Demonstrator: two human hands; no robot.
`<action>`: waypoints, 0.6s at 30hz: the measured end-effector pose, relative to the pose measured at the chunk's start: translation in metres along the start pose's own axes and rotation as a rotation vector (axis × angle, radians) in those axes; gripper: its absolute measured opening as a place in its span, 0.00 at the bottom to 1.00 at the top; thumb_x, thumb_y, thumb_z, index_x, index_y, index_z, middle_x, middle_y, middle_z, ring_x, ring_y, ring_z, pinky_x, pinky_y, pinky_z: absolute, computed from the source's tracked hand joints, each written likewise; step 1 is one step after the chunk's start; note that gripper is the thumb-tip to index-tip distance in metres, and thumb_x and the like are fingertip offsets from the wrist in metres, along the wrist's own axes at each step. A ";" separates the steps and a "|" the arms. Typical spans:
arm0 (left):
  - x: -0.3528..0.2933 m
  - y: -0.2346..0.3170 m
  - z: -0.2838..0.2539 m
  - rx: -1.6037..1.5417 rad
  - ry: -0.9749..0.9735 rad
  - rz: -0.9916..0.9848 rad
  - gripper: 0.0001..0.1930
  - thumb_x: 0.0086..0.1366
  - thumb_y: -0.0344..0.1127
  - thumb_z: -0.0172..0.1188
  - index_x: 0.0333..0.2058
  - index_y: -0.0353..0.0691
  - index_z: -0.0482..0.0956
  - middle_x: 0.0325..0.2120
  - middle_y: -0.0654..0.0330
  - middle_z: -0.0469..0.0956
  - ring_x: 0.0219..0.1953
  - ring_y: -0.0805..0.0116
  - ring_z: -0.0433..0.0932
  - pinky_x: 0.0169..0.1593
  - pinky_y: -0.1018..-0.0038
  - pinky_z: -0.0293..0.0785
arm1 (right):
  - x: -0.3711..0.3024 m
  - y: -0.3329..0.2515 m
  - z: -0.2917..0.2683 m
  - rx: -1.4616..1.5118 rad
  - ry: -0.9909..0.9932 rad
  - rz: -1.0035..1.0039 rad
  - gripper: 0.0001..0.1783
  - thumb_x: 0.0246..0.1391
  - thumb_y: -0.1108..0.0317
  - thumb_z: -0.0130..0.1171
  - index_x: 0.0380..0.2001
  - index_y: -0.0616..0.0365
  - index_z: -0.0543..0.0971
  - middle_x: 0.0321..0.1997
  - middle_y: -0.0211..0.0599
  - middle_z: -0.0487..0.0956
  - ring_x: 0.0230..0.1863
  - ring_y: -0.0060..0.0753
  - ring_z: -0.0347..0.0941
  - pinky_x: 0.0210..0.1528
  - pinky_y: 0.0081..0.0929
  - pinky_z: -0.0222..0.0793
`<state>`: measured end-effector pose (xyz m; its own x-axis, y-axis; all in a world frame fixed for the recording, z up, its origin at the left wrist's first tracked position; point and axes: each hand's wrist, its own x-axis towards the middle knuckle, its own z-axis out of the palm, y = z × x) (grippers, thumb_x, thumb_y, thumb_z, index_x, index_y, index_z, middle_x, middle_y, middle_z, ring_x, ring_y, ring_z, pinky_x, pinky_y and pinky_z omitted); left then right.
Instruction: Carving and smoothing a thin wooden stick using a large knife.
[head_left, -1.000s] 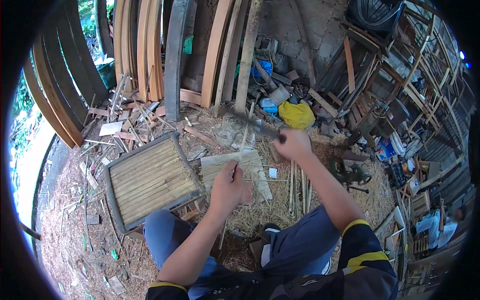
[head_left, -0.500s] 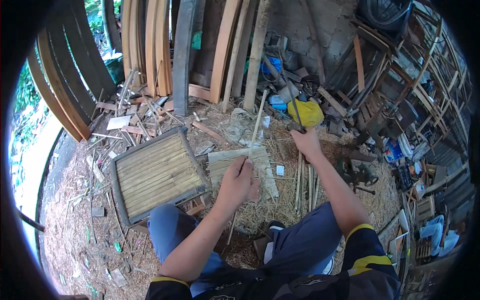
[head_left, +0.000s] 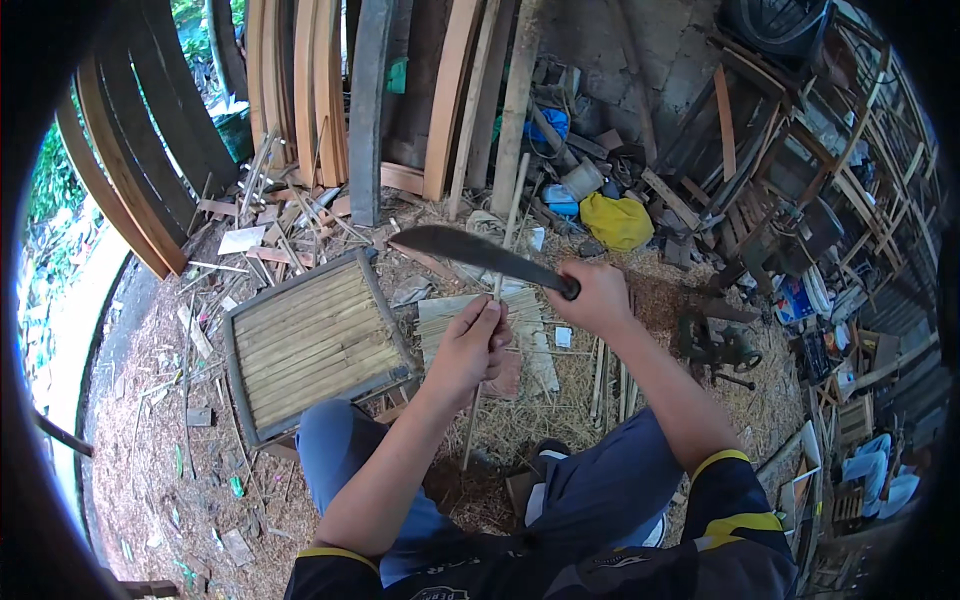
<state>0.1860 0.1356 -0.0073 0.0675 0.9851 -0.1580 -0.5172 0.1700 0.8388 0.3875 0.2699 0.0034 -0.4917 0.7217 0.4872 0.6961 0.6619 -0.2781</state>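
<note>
In my right hand (head_left: 598, 298) is the dark handle of a machete (head_left: 470, 250), its fingers wrapped round it. The broad blade points left and slightly up, lying across the view of a thin bamboo strip (head_left: 518, 190); whether the two touch, I cannot tell. My left hand (head_left: 468, 350) is closed around that strip, which stands steeply, its upper end beyond the blade and its lower end between my knees. Beyond the left hand, several thin strips (head_left: 520, 312) lie on a pale flat sheet on the ground.
To the left stands a low dark-framed piece with a bamboo-slat top (head_left: 315, 345). Planks (head_left: 365, 120) lean along the back. A yellow bundle (head_left: 615, 222) lies among scraps. A metal vise-like tool (head_left: 715, 345) and piled wood are at right. Shavings cover the ground.
The machete has swung from pointing up and away on the right to lying leftward across the bamboo strip. My right hand has turned and moved slightly left and nearer; my left still grips the strip.
</note>
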 end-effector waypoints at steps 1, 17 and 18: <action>0.001 0.000 0.001 -0.035 -0.003 -0.024 0.12 0.80 0.46 0.46 0.40 0.46 0.70 0.19 0.73 0.58 0.16 0.83 0.52 0.18 0.81 0.48 | 0.000 -0.001 0.001 -0.003 0.006 0.005 0.15 0.44 0.54 0.70 0.25 0.53 0.80 0.20 0.42 0.79 0.25 0.50 0.80 0.30 0.45 0.76; 0.013 -0.009 0.002 0.027 0.035 -0.010 0.13 0.80 0.46 0.47 0.38 0.45 0.71 0.18 0.74 0.57 0.15 0.83 0.51 0.17 0.79 0.44 | 0.009 0.024 0.012 -0.083 0.058 -0.105 0.15 0.39 0.57 0.70 0.23 0.51 0.75 0.21 0.42 0.79 0.24 0.51 0.79 0.29 0.45 0.74; 0.012 -0.008 0.001 0.020 0.049 -0.021 0.13 0.80 0.46 0.47 0.38 0.45 0.71 0.18 0.74 0.57 0.14 0.83 0.51 0.17 0.79 0.45 | 0.009 0.022 0.014 -0.085 0.078 -0.059 0.15 0.39 0.56 0.70 0.23 0.51 0.75 0.20 0.42 0.78 0.25 0.52 0.79 0.29 0.46 0.75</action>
<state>0.1918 0.1460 -0.0148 0.0364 0.9790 -0.2005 -0.4992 0.1917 0.8450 0.3909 0.2937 -0.0095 -0.4932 0.6618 0.5646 0.7107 0.6808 -0.1772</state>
